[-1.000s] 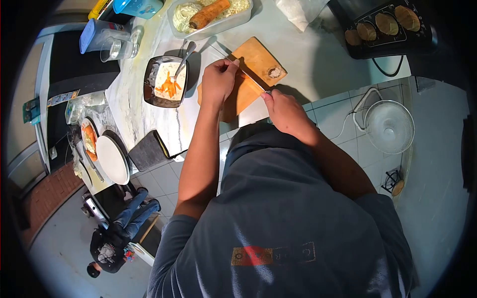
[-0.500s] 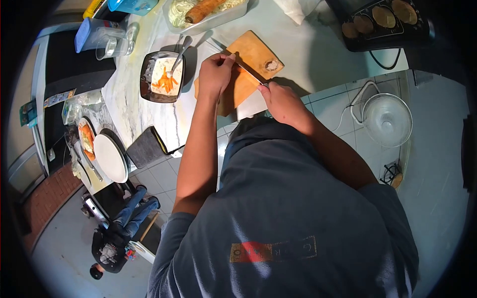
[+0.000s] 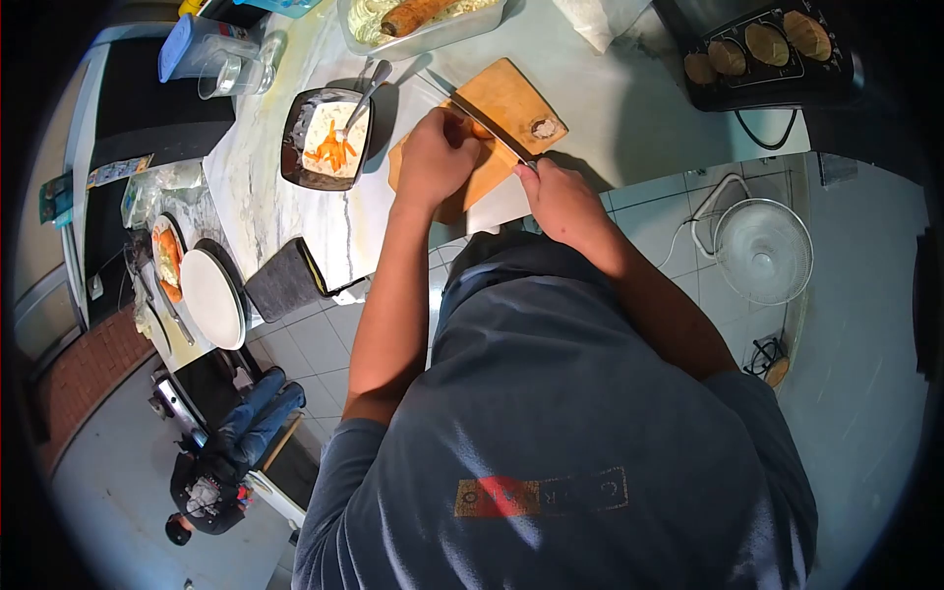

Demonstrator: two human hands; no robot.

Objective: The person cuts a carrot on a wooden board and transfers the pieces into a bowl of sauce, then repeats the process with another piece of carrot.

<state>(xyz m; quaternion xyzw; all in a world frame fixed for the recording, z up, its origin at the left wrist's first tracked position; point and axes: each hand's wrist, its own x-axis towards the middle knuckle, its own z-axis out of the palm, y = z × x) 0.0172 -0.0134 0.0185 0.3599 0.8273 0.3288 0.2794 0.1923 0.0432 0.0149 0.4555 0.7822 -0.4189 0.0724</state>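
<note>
My left hand (image 3: pixel 440 159) is closed over an orange carrot piece (image 3: pixel 480 130) on the wooden cutting board (image 3: pixel 506 88); the fingers hide most of the piece. My right hand (image 3: pixel 562 200) grips the handle of a knife (image 3: pixel 492 128). The blade slants up and left across the board, passing close to the left fingertips. Left of the board stands a dark square bowl (image 3: pixel 292 147) holding a white creamy mix, orange strips on top and a spoon (image 3: pixel 369 90).
Behind the bowl is a plastic tub (image 3: pixel 425 41) with shredded vegetable and a whole carrot (image 3: pixel 405 17). A black appliance with round knobs (image 3: pixel 767 44) stands at the far right. Plates (image 3: pixel 211 300) lie at left; a person (image 3: pixel 211 492) is beyond them.
My left hand has shifted slightly right and curled over the carrot piece, which now shows beside the fingers. My right hand keeps its grip on the knife. The view has shifted slightly.
</note>
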